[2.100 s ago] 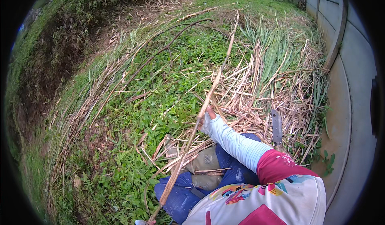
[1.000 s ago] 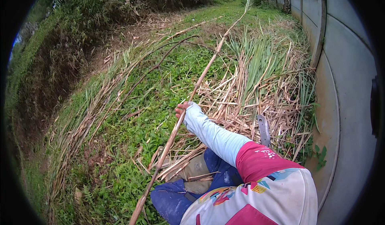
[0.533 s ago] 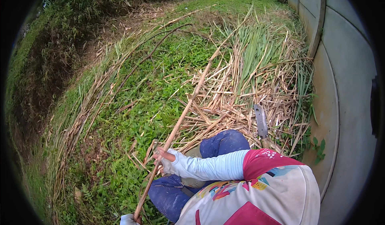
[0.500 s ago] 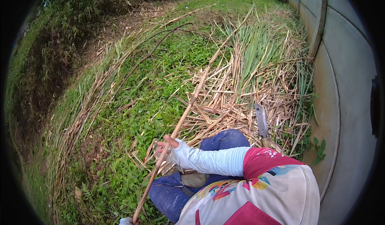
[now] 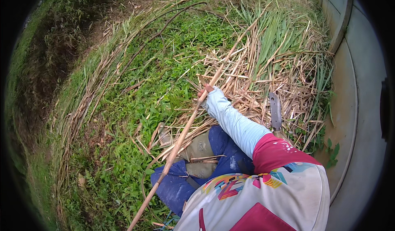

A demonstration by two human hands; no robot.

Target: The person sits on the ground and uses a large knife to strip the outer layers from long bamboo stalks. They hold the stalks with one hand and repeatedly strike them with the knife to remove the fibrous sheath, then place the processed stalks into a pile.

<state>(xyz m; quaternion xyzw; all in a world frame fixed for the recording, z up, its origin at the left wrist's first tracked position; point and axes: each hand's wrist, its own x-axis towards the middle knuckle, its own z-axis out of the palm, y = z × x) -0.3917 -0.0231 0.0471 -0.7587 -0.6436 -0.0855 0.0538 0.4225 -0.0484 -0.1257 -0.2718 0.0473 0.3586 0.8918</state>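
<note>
A long cane stalk [image 5: 193, 115] runs slantwise from the lower left, near the person's knee [image 5: 173, 185], up toward the upper right, crossing over the boot [image 5: 197, 148] and ending among a heap of cut stalks and leaves [image 5: 267, 66]. The right hand [image 5: 205, 93] sits on the stalk about midway, just at the near edge of that heap. A machete blade [image 5: 275, 109] lies on the heap to the right of the forearm, pointing away from the person. Right of the heap stands a wall [image 5: 362, 107], with a post [image 5: 343, 19] at its far end. Left of the stalk spreads low grass [image 5: 135, 107]; further left, a band of long fallen stems [image 5: 94, 78] curves along a bank [image 5: 37, 78].
</note>
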